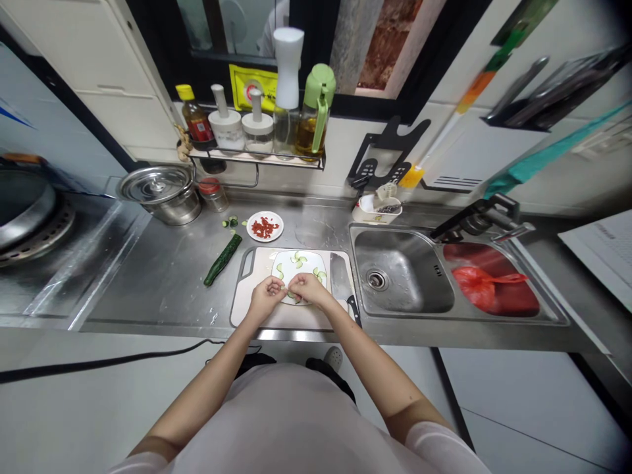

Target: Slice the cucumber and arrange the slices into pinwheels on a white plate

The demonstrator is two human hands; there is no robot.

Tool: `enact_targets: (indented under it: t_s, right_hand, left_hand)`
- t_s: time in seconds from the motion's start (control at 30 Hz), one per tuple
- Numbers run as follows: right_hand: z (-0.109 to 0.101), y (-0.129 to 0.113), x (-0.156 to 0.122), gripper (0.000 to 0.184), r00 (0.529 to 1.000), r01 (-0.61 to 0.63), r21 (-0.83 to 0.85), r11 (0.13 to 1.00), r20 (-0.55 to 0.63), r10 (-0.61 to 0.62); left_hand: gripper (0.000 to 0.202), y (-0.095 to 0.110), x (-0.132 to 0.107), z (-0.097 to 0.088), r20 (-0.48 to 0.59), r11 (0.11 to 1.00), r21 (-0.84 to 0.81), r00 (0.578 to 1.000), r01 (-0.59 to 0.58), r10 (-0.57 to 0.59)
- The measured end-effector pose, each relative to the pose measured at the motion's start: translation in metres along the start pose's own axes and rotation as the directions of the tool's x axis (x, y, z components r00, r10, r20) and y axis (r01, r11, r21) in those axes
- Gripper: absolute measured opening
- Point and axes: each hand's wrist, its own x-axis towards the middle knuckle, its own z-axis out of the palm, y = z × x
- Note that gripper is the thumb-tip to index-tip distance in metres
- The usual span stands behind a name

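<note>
A white square plate (pixel 285 258) rests on the pale cutting board (pixel 257 263), with thin cucumber slices (pixel 298 259) laid on it in small pinwheel groups. Over the plate's near left part, my left hand (pixel 268 296) is closed in a pinch. My right hand (pixel 310 289) meets it from the right, also pinched, fingertips nearly touching. Whatever is between the fingers is too small to name, and the hands cover part of the plate. A kitchen knife (pixel 340 276) lies along the board's right side, its black handle towards me.
Left of the board lie a cucumber (pixel 222 261) and several cucumber pieces (pixel 230 222). A small plate of red chopped bits (pixel 265 226) stands behind. A steel pot (pixel 172 204) is at back left. On the right is the double sink (pixel 402 276), holding a red plastic bag (pixel 476 288).
</note>
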Motion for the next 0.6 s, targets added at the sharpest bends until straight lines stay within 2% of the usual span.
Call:
enact_targets:
  t_s: [0.13,0.3,0.43,0.6]
  right_hand:
    - [0.001,0.004,0.017,0.004,0.992,0.083,-0.241,0.967,-0.078,-0.104]
    - [0.000,-0.002,0.034,0.005,0.966,0.148,-0.506,0.850,-0.108,-0.233]
    - [0.002,-0.006,0.049,0.011,0.957,0.174,-0.586,0.791,-0.089,-0.276]
    - [0.005,-0.005,0.064,0.014,0.959,0.146,-0.623,0.769,-0.101,-0.264]
  left_hand:
    - [0.017,-0.011,0.010,-0.001,-0.050,0.991,0.129,0.998,0.031,-0.025]
    - [0.012,-0.016,0.028,-0.006,-0.084,0.945,0.324,0.996,0.044,-0.018]
    - [0.010,-0.010,0.043,-0.010,-0.104,0.883,0.462,0.994,0.087,-0.044]
    - [0.007,-0.008,0.056,-0.010,-0.120,0.814,0.567,0.990,0.126,-0.069]
